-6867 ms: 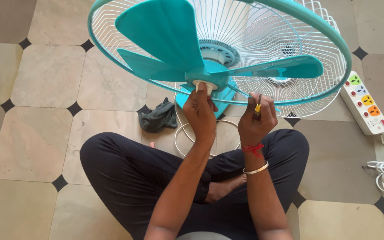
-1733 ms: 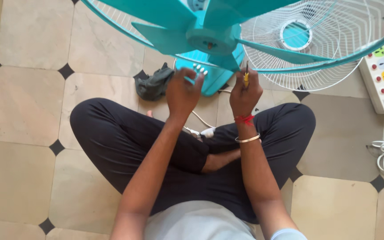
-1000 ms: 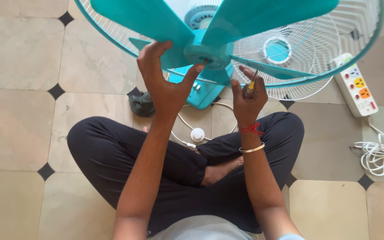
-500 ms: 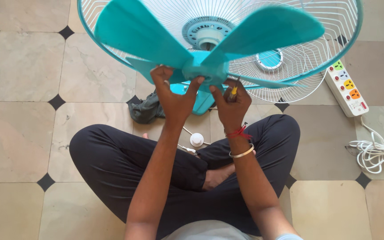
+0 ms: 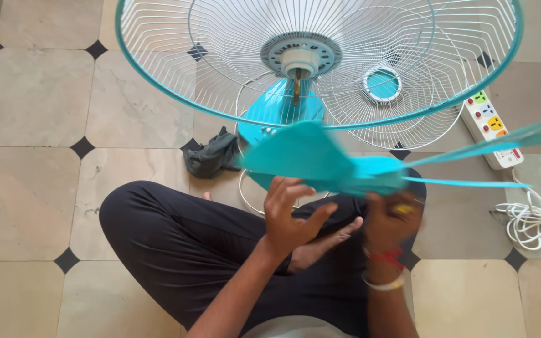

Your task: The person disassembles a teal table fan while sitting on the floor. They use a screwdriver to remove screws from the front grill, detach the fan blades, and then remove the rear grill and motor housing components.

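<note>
Right hand gripping the teal fan blade, now off the bare spindle; left hand open beneath.

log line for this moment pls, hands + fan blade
left hand: under teal fan blade, fingers spread | right hand: grips blade hub, blurred | blade clear of rear guard, bare motor shaft
</note>
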